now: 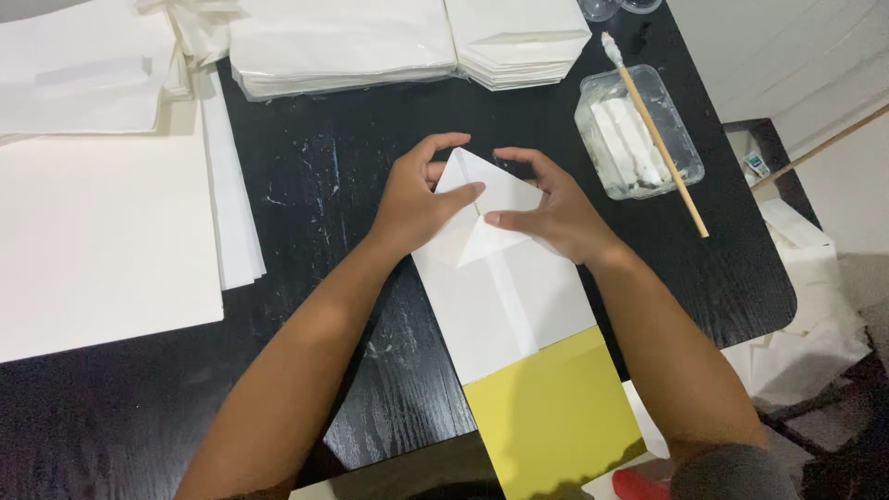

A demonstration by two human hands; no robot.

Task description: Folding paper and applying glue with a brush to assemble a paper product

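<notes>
A white paper bag (pixel 505 296) lies flat on the black table (pixel 333 176), its far end folded into a point. My left hand (pixel 419 199) presses on the left flap of that fold, thumb and forefinger spread. My right hand (pixel 546 208) presses on the right flap, fingertips meeting the left hand's at the centre crease. A yellow card (pixel 551 412) sticks out from the bag's near end, towards me.
Stacks of white folded paper bags (pixel 343 46) line the far edge. Large white sheets (pixel 93 231) cover the left side. A clear plastic tub of white paste (pixel 634 134) with a wooden stick (pixel 659 139) across it stands at right. A red object (pixel 639 483) lies near the bottom edge.
</notes>
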